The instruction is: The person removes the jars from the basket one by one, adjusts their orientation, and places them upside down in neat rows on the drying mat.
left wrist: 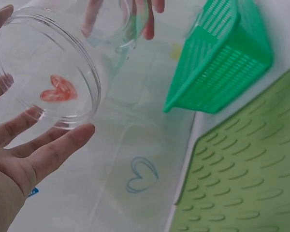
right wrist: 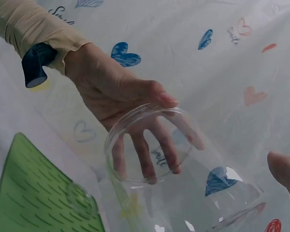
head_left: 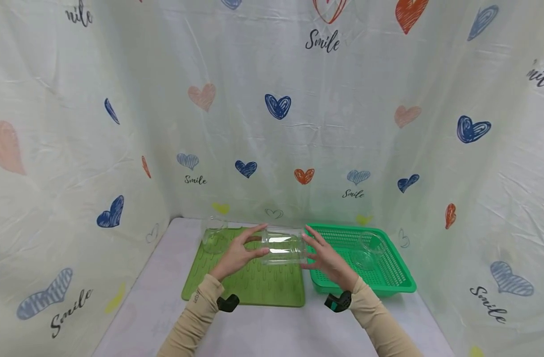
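Note:
A clear, empty plastic jar point(head_left: 283, 247) lies sideways in the air between both hands, above the green mat point(head_left: 249, 287). My left hand point(head_left: 237, 254) grips its left end, thumb below and fingers above. In the left wrist view, the ridged open mouth of the jar point(left wrist: 94, 77) is at the left hand's fingers. My right hand point(head_left: 327, 258) holds the other end with spread fingers. Only the right thumb point(right wrist: 282, 169) shows at the edge of the right wrist view, while the left hand point(right wrist: 121, 92) appears partly through the clear wall.
Another clear jar point(head_left: 215, 235) stands at the mat's back left corner. A green plastic basket point(head_left: 406, 282) sits to the right, with a clear jar point(head_left: 365, 253) inside. Behind the white table point(head_left: 272, 332) hangs a curtain point(head_left: 236, 129) printed with hearts.

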`<state>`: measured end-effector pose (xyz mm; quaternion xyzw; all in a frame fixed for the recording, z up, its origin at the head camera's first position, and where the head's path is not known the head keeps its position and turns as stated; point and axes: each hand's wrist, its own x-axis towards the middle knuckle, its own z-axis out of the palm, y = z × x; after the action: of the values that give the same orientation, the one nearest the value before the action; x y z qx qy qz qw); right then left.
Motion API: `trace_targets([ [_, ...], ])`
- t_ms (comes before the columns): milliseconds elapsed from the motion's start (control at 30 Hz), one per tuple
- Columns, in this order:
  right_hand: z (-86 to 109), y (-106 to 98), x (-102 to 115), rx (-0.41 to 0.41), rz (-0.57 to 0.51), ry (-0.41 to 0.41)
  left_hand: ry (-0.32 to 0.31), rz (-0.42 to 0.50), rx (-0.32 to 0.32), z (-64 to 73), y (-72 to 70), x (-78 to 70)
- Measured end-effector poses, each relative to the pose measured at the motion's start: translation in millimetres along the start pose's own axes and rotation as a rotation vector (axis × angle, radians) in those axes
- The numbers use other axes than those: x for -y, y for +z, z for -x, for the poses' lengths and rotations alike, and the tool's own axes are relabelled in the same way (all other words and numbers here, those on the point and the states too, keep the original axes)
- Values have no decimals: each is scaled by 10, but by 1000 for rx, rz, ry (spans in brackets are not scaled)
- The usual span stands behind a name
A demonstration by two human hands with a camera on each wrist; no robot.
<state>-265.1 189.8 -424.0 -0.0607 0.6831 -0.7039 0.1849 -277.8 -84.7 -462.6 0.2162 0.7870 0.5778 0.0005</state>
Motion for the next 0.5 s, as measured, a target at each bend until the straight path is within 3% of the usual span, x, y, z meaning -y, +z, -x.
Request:
trace_targets([
  [233, -36, 33, -73, 89, -115, 36, -5, 23, 10, 65, -1, -79],
  [500, -99, 98, -118, 67, -93, 24, 17, 82, 19, 130, -55, 89],
])
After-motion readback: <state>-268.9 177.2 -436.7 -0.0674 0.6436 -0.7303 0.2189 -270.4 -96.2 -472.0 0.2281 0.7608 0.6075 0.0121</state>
